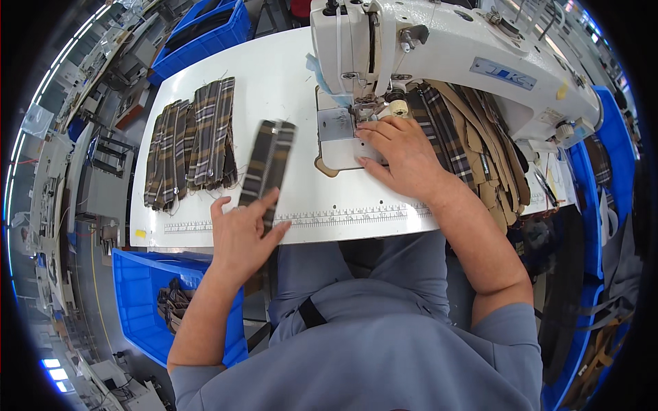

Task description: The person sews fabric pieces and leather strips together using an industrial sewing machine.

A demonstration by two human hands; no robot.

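A plaid fabric strip with a zipper (273, 161) lies at a slant on the left half of the white machine table, slightly blurred. Over its near end is my left hand (241, 233), with index finger and thumb spread apart and the strip passing beneath them; no grip on it shows. My right hand (404, 152) rests by the needle area of the white sewing machine (439, 44). Its fingers are stretched toward the presser foot and the thumb stands apart on the metal plate (343, 152). No fabric shows under the right fingers, though the needle point is partly hidden.
Two piles of plaid zipper strips (211, 133) lie at the table's left. Right of the needle, plaid and tan pieces (473, 147) are bunched under the machine arm. A printed ruler (343, 218) runs along the near edge. Blue bins (140, 301) stand around the table.
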